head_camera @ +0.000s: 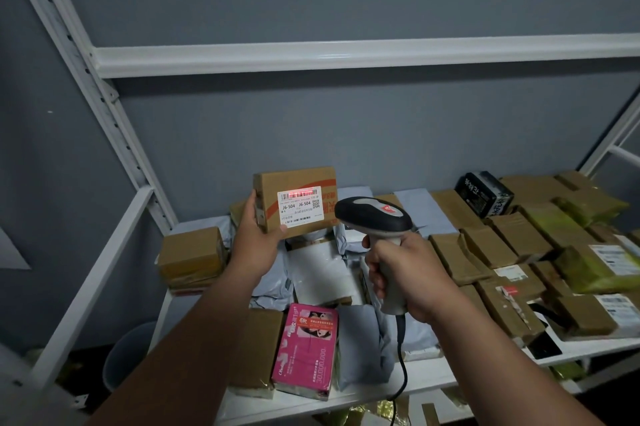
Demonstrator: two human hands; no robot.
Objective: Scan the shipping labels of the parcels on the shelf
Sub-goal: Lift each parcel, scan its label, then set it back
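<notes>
Left hand grips small brown cardboard parcel upright, white shipping label facing grey-black handheld scanner; right hand clenches scanner handle, red beam on barcode.

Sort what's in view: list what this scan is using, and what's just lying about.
In use: cardboard parcel in the left hand; its shipping label lit red; barcode scanner in the right hand.
Lying about: pink box; black box; grey bin.
</notes>
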